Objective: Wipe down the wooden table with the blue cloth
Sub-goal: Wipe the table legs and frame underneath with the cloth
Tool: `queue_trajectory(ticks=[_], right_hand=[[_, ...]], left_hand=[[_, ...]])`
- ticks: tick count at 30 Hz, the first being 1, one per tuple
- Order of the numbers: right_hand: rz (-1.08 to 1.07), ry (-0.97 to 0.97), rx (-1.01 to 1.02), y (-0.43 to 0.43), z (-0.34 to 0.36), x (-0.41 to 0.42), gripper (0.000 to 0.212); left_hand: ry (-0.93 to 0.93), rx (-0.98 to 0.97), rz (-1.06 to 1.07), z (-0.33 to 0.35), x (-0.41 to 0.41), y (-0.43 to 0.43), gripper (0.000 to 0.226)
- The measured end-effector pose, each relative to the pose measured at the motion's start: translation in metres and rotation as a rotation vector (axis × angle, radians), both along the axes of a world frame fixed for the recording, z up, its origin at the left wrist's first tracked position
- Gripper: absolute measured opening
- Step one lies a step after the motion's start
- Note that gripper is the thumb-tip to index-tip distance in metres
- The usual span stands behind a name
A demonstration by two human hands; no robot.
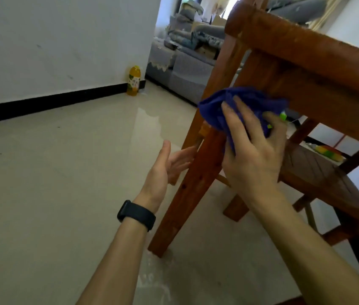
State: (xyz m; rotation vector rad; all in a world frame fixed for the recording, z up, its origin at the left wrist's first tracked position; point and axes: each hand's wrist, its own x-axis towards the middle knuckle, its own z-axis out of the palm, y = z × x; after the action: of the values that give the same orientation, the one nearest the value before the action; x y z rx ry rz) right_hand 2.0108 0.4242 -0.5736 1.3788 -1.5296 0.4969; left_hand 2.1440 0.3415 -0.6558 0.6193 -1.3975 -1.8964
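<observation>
Right hand (253,155) grips bunched blue cloth (235,106), pressed at top of near red-brown wooden table (306,53) leg under the apron. Left hand (169,164) spread open, beside leg. Suggest: keep pressure firm, stroke downward, wrap cloth round leg.

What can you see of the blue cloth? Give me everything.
The blue cloth is dark blue, soft-looking fabric, bunched into a wad with visible folds. It is pressed against the top of the near table leg, where the leg meets the rail. The right hand holds it, with its fingers laid over the cloth and its thumb on the far side.
</observation>
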Motion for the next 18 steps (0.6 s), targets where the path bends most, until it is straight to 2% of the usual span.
queue_trajectory(ticks=[3, 6, 8, 9, 11, 15, 16, 18], right_hand=[[0.003, 0.074, 0.151, 0.005, -0.05, -0.009, 0.047], [0.048, 0.119, 0.511, 0.028, -0.121, -0.015, 0.058], [0.065, 0.122, 0.744, 0.037, -0.148, -0.011, 0.07], [0.069, 0.085, 0.798, 0.039, -0.151, -0.009, 0.072], [0.095, 0.009, 0.704, 0.035, -0.133, -0.004, 0.07], [0.111, -0.092, 0.18, 0.022, -0.078, -0.005, 0.047], [0.101, -0.086, 0.15, 0.022, -0.083, -0.01, 0.045], [0.061, -0.057, 0.284, 0.028, -0.119, -0.016, 0.05]], left_hand=[[0.022, -0.01, 0.001, -0.002, 0.0, 0.0, 0.067], [-0.004, 0.006, -0.006, -0.004, 0.002, -0.001, 0.064], [-0.064, -0.017, -0.015, -0.006, 0.003, 0.0, 0.063], [-0.084, -0.028, -0.021, -0.007, 0.004, 0.002, 0.061], [-0.088, -0.026, -0.032, -0.009, 0.003, 0.004, 0.059], [-0.129, -0.055, 0.033, -0.008, 0.001, 0.011, 0.048], [-0.135, -0.055, 0.045, -0.009, 0.0, 0.013, 0.046], [-0.142, -0.051, 0.048, -0.014, -0.001, 0.015, 0.044]])
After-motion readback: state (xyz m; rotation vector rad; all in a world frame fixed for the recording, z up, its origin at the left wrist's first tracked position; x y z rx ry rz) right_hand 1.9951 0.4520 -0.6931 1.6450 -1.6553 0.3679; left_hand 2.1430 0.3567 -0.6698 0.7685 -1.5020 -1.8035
